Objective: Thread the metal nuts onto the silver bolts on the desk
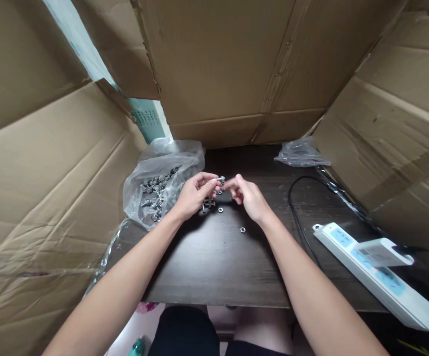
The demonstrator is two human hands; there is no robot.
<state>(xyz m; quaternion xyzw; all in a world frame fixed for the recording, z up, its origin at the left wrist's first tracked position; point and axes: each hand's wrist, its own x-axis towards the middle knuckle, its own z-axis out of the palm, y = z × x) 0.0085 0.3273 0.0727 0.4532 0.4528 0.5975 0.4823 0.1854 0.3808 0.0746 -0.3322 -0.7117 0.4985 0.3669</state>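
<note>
We pinch a bolt [219, 179] in our left hand [195, 194]. Our right hand [249, 197] is beside it; we cannot tell its grip.

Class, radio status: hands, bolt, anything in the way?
Left hand pinching bolt. Right hand close by, grip unclear. Loose nuts on tabletop, not blocking bolt.

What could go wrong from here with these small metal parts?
The bolt is pinched only at the left hand's fingertips, so it might slip and drop.
The loose nut nearest the table's front edge could be knocked away by the right hand.
The plastic bag of metal parts sits close beside the left forearm, which might nudge it.
</note>
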